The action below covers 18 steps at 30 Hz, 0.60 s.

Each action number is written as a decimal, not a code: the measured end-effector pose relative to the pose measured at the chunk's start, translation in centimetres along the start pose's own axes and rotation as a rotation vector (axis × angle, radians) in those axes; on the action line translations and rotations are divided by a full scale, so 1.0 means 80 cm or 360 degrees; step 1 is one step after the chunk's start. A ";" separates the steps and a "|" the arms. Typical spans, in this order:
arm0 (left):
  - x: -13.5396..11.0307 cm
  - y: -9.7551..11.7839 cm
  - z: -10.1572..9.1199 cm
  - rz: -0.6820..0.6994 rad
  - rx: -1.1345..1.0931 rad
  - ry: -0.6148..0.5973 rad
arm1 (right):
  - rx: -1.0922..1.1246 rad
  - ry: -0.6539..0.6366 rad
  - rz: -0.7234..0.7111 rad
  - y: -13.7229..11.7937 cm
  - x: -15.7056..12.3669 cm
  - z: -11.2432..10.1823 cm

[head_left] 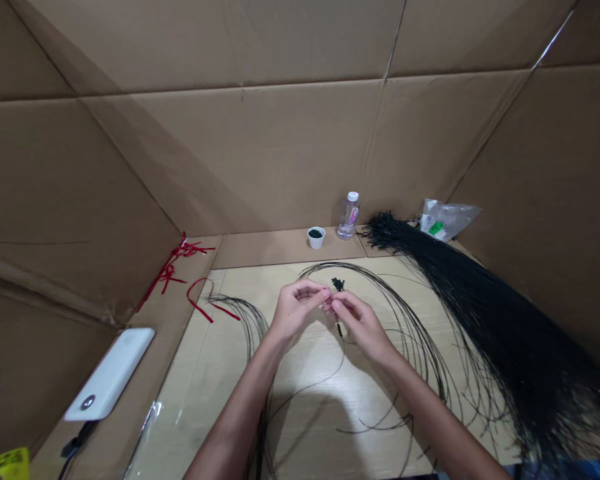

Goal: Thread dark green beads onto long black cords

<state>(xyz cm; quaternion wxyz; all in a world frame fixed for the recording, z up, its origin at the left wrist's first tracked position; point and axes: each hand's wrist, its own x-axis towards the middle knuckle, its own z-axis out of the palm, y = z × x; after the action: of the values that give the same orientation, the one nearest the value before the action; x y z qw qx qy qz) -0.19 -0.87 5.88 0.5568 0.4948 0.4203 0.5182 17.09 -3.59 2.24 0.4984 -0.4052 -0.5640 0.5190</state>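
My left hand [299,307] and my right hand [359,319] meet above the middle of the table, thumbs and fingertips pinched close together. A thin dark cord [341,363] runs down from my right fingertips and curls over the tabletop. Small dark beads [339,329] sit on it just below the fingers. What my left fingertips pinch is too small to make out. Just beyond the hands lies a little heap of dark green beads [338,285]. A loose coil of dark cords [420,327] arcs around my hands.
Farther back stand a white cup [317,243] of dark beads and a clear bottle [347,223]. A thick bundle of black cords [490,313] and a plastic bag [447,220] are right. Red ribbons [167,273] and a white power bank [113,373] lie left. Cardboard walls [290,153] enclose the table.
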 end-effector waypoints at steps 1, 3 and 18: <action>-0.002 0.000 0.000 0.0020 0.0031 -0.0014 | 0.0012 -0.0004 -0.0024 -0.001 0.003 0.003; -0.004 0.001 -0.001 0.0070 0.0132 -0.0017 | -0.0038 -0.0004 -0.0064 -0.002 0.006 0.008; -0.021 0.042 -0.015 0.0622 0.1492 -0.0416 | -0.0928 0.0043 -0.0528 -0.008 -0.007 0.014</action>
<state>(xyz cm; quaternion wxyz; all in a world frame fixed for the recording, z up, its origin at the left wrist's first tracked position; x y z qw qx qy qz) -2.09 -2.52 8.92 0.2162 0.8206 0.4340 0.3026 16.11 -4.42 2.79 0.4466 -0.4403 -0.7402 0.2422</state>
